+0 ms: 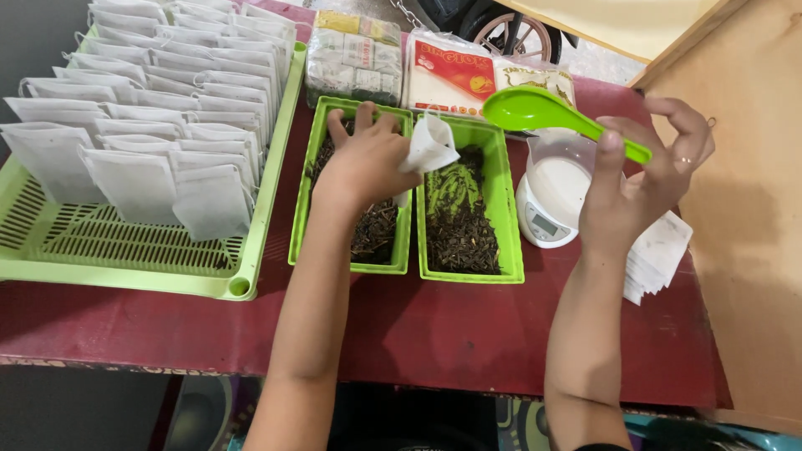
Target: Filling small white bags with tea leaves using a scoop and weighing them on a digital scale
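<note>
My left hand [361, 164] hovers over the left green tray [302, 197] of dark dried leaves and pinches a small white filter bag [431, 144], which hangs open between the two trays. My right hand [642, 179] holds a bright green plastic spoon [541, 110] by its handle, with the bowl raised above the far end of the right green tray [510, 219], which also holds dark loose leaves. Under my right hand lies a stack of flat white bags [660, 255].
A small white kitchen scale [543, 219] with a clear bowl [558, 167] stands right of the trays. A large green slatted tray [125, 250] at left holds several rows of filled white bags. Packaged goods [447, 71] lie at the back. A wooden panel [752, 250] borders the red table [418, 326].
</note>
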